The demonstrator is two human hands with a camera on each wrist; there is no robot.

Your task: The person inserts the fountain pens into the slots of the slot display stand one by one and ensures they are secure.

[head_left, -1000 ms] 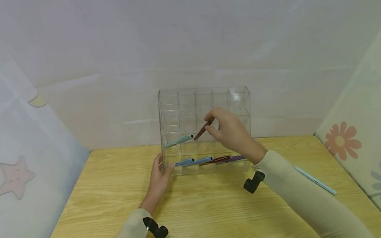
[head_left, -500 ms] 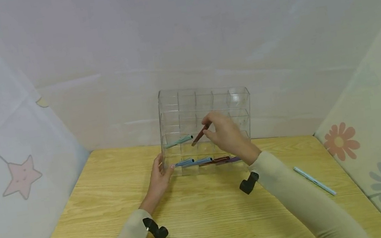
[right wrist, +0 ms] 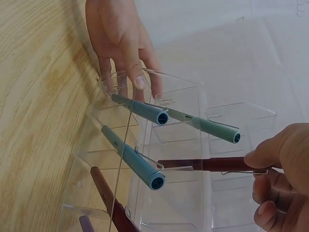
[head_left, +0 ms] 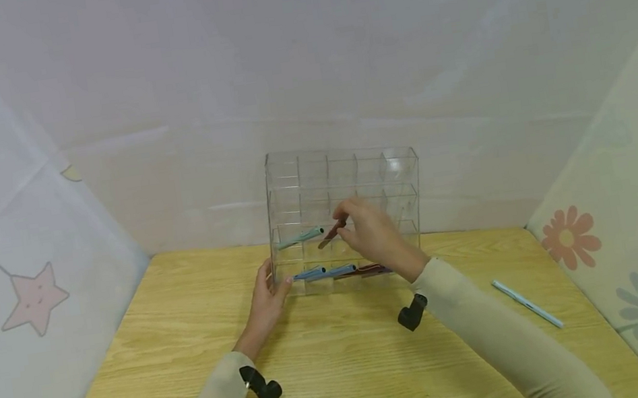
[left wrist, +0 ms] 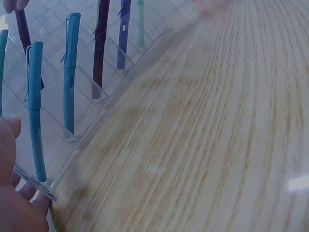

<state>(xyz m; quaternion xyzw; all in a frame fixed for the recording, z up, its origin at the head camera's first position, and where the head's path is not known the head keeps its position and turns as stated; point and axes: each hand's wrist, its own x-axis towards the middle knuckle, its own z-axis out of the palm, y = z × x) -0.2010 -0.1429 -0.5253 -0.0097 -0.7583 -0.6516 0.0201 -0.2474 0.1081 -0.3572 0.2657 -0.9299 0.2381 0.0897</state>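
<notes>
A clear plastic pen rack (head_left: 342, 172) with rows of compartments stands near the back of the table. My left hand (head_left: 262, 305) grips its lower left side, thumb in front and fingers behind. My right hand (head_left: 374, 232) pinches a dark red pen (right wrist: 212, 164) by its capped end, and the pen's lower end points into the second row from the bottom, beside a mint green pen (right wrist: 217, 129). Two blue pens (head_left: 311, 273), another dark red pen (left wrist: 100, 53) and a purple pen (left wrist: 124, 34) stand in the bottom row.
A light blue pen (head_left: 527, 303) lies on the wooden table (head_left: 342, 366) at the right. Pale cloth walls (head_left: 208, 106) printed with a star and flowers close in the back and both sides.
My right hand has moved down and slightly left, lowering the dark red pen toward the second row from the bottom. My left hand has kept its place on the rack.
</notes>
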